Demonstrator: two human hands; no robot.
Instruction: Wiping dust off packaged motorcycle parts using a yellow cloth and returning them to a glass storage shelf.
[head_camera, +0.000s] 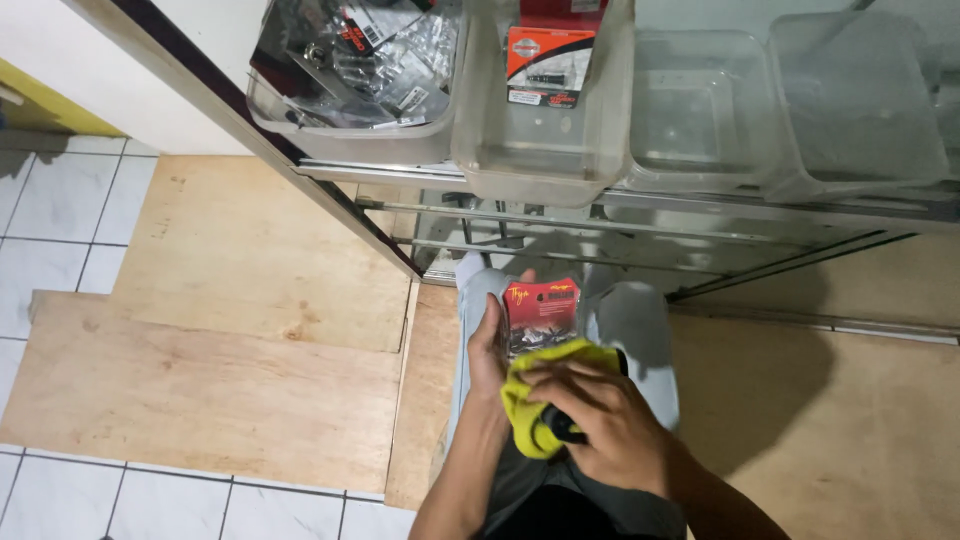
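Observation:
My left hand (489, 352) holds a small flat package (541, 313) with a red printed card and a clear front, gripping it by its left edge above my lap. My right hand (598, 420) presses a yellow cloth (538, 400) against the lower part of that package. The cloth is bunched under my fingers and covers the bottom of the package. Both hands are over my grey trousers (640, 325), just below a glass display case.
Several clear plastic bins sit on the glass case: one (350, 140) holds many small bagged parts, one (540, 160) holds a red carded package, two (710, 120) on the right look bare. Plywood sheets (230, 330) lie over white floor tiles.

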